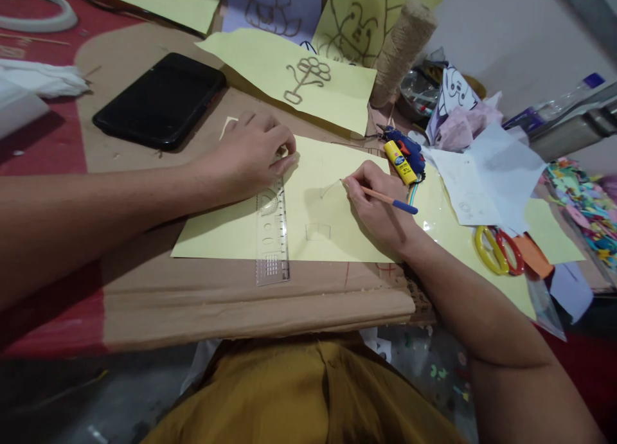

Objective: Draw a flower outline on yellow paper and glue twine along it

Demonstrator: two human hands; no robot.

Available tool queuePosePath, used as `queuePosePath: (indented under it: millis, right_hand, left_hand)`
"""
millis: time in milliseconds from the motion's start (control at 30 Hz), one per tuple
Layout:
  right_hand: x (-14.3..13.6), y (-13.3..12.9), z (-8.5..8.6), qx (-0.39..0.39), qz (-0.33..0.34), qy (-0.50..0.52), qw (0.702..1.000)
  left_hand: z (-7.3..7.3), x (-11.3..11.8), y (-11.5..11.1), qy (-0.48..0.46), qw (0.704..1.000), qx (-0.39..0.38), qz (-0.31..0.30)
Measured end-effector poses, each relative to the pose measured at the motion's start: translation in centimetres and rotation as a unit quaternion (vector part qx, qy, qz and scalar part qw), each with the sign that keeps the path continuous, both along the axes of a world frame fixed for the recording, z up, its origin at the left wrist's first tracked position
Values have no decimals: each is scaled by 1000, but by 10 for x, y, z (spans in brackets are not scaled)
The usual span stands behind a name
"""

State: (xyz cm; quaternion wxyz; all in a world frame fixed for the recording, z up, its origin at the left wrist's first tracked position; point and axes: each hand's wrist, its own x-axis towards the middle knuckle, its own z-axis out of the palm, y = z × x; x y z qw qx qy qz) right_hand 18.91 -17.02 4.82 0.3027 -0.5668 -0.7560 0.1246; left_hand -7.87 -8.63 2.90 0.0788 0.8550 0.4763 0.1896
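Note:
A sheet of pale yellow paper [231, 229] lies flat in front of me, with a small faint rectangular outline and a thin curved line drawn on it. My right hand [378, 196] rests on its right side, closed around a pencil [385, 198] with a blue end, whose tip is at the curved line. My left hand [255, 150] lies on the sheet's upper left part, its fingers curled over the top end of a clear plastic ruler [272, 238] with cut-out shapes. That end of the ruler is hidden, and its lower end sticks out past the paper's near edge.
A black phone [161, 100] lies at left. Behind the sheet are a yellow flower drawing [347, 97] and a twine spool [402, 49]. At right are a yellow glue stick [400, 162], scissors [491, 250] and colourful scraps [590, 213]. The cardboard edge [260, 322] is near my lap.

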Motion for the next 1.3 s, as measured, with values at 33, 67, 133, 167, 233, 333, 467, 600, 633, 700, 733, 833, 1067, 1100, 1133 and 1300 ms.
queuePosePath:
  millis: [33, 67, 133, 167, 233, 333, 467, 600, 633, 700, 733, 833, 1067, 1100, 1133, 1300]
  right_hand:
    - [0, 0, 0, 0, 2, -1, 1000]
    - [0, 0, 0, 0, 3, 0, 1000]
    - [1, -1, 1, 0, 0, 0, 1000]
    - [1, -1, 1, -2, -2, 0, 1000]
    - [0, -1, 1, -5, -5, 0, 1000]
    - [0, -1, 1, -7, -5, 1, 1000]
    - [0, 0, 2, -4, -3, 7, 1000]
    - [1, -1, 2, 5, -3, 11, 1000]
    - [1, -1, 1, 3, -5, 9, 1000]
    - [2, -2, 1, 0, -8, 5, 1000]
    - [2, -2, 1, 1, -7, 4, 1000]
    - [3, -3, 1, 5, -4, 3, 1000]
    - [3, -2, 0, 15, -2, -2, 1000]
    - [3, -2, 0, 16, -1, -1, 1000]
    - [3, -2, 0, 17, 0, 1, 1000]
    - [5, -2, 0, 12, 4, 9, 1000]
  left_hand:
    - [0, 0, 0, -2, 1000, -2, -1]
    - [1, 0, 0, -3, 1000, -4, -1]
    - [1, 0, -1, 1, 1000, -8, -1]
    - [1, 0, -1, 1, 1000, -7, -1]
    - [0, 0, -1, -3, 1000, -1, -2]
    - [-1, -1, 0, -12, 1000, 4, 0]
    - [0, 0, 0, -4, 1000, -6, 1]
    - [2, 1, -1, -6, 1000, -18, 10]
    - [2, 1, -1, -8, 1000, -21, 10]
    - [2, 1, -1, -10, 1000, -21, 8]
    - [1, 1, -1, -10, 1000, -18, 6]
    - [-1, 0, 1, -5, 1000, -5, 3]
    - [1, 0, -1, -10, 1000, -11, 0]
    - [2, 0, -1, -10, 1000, -15, 0]
    - [2, 0, -1, -10, 1000, -19, 1]
    - [1, -1, 0, -13, 1000, -21, 6]
